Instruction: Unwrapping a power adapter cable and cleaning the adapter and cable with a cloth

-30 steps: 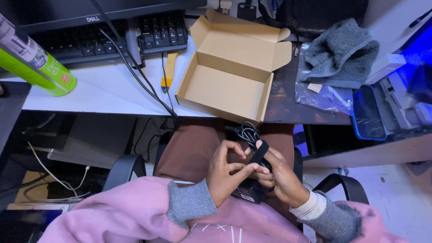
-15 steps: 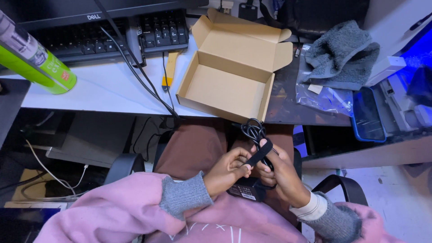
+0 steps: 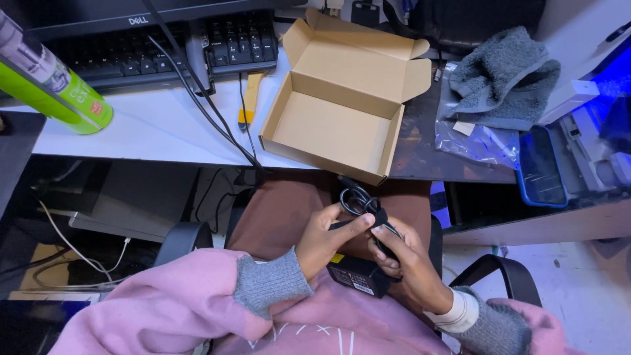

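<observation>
Below the desk edge, at lower centre of the frame, a seated person in a pink sweatshirt is handling a black power adapter that is resting in the lap. Left hand is pinching the coiled black cable with thumb and forefinger pressed together on its strap, while right hand is curling its fingers around the same bundle and the adapter's upper end. Just above the hands, an open cardboard box is sitting on the desk. A keyboard is lying at upper left, a green spray can at far left, a grey towel at upper right and a blue-cased phone at right.
</observation>
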